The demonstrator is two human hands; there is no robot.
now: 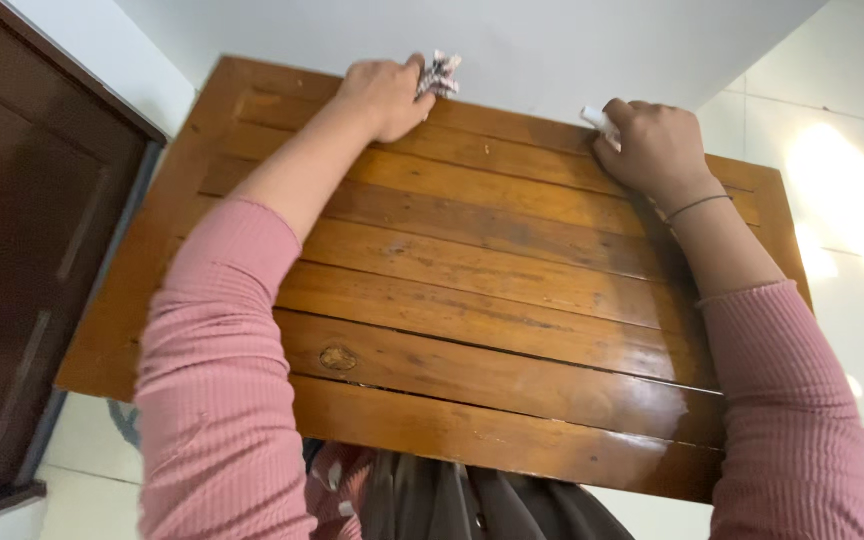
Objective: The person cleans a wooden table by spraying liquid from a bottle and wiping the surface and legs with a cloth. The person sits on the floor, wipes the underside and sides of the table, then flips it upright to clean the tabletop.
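Left hand [384, 95] fisted around a checked cloth [440, 72], soft and light; right hand [657, 148] clenched on a small white object [599, 124], both pressing the slick varnished counter [472, 300] beneath.

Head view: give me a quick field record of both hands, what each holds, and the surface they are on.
surface: slatted wooden table top, glossy brown, seen from above
left hand: at the far edge, closed on a checked cloth
right hand: at the far edge, closed on a small white object, kind unclear
right wrist: thin band
sleeves: pink, both arms stretched across the table
left of table: dark wooden door
floor: pale tiles
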